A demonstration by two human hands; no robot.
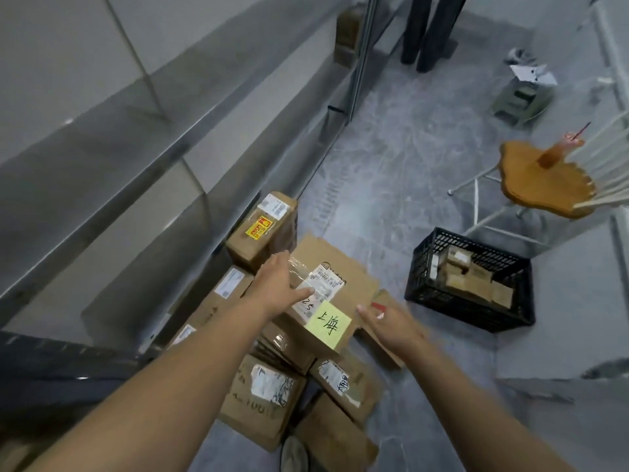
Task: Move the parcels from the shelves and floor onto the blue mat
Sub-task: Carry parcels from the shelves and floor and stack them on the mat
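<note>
Top parcel: I've got a brown cardboard box (354, 270) in front of me, sitting tilted on top of a heap of parcels (265, 396) on the floor (391, 158), right against the foot of the metal shelves (136, 137).
Markings: there's a white shipping label on its lid and a yellow note (328, 324) with handwriting at the near corner.
Left hand: my left hand (277, 284) is lying flat on the lid, fingers straight and spread, thumb across the label. It's open and pressing, not gripping.
Right hand: my right hand (391, 323) is open too, fingers stretched toward the box's right edge beside the note. I can't tell whether the tips touch the cardboard.
Under the right hand: a flat parcel (376, 345) lies on the floor.
Behind the top parcel: another box with a yellow-and-red sticker (262, 229) stands by the shelf post.
Right side: a black crate (422, 277) sits on the floor with small boxes (469, 277) inside, well apart from the heap.
Further right: a wooden stool (544, 185) carries a blurred cup (558, 151).
Far end: I can see someone's dark-trousered legs (429, 32).
Near edge: a shoe (294, 454) shows beside the heap.
</note>
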